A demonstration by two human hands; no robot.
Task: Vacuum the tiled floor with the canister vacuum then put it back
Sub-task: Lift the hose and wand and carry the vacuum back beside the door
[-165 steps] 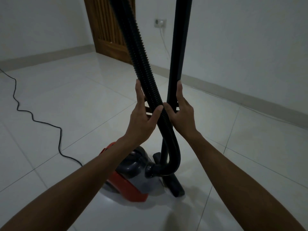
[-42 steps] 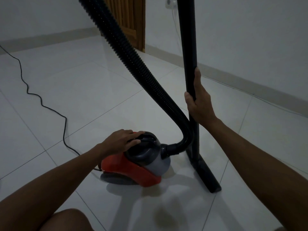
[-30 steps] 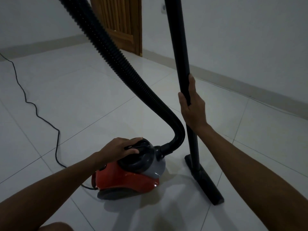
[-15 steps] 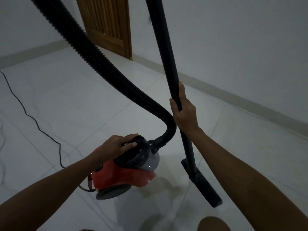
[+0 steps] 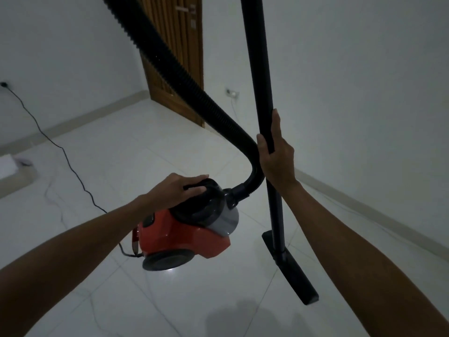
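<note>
The vacuum (image 5: pixel 184 233) — a red canister with a dark grey top and a grey front — hangs tilted above the tiled floor (image 5: pixel 136 152), its wheel showing underneath and a faint glint on the tile below it. The left hand (image 5: pixel 178 189) grips the handle on its top, fingers curled over the dark grip. From the grey front a ribbed black hose (image 5: pixel 184 86) bends up and away to the upper left, out of view. Just right of the hose's bend stands the black wand (image 5: pixel 261 81), near upright, with the right hand (image 5: pixel 275 154) wrapped round it: thumb on the near side, fingers laid along the far side. At the wand's foot the flat nozzle (image 5: pixel 294 271) is close above the floor; whether it touches cannot be told. A black cord (image 5: pixel 63 152) leaves the canister's rear and snakes across the tiles to a plug low on the left wall. Behind the hose is a wooden door (image 5: pixel 179 57) — beside it, a socket (image 5: pixel 232 93) low on the right wall.
</note>
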